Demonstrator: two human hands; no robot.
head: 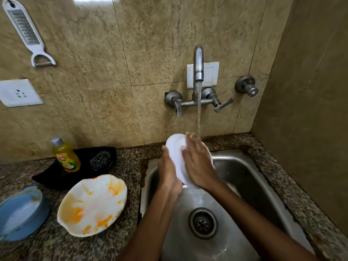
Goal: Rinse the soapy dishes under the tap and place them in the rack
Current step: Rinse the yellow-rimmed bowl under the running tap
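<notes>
The left hand holds a small white plate on edge over the sink, just below the tap, its grip curled round the rim so the flat right hand can rub the face under the stream.

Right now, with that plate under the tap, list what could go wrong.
1. The white plate is wet and held on edge between the left hand and the flat right hand; it could slip into the steel sink.
2. The running water lands near the right hand's fingers and may splash the counter.
</notes>
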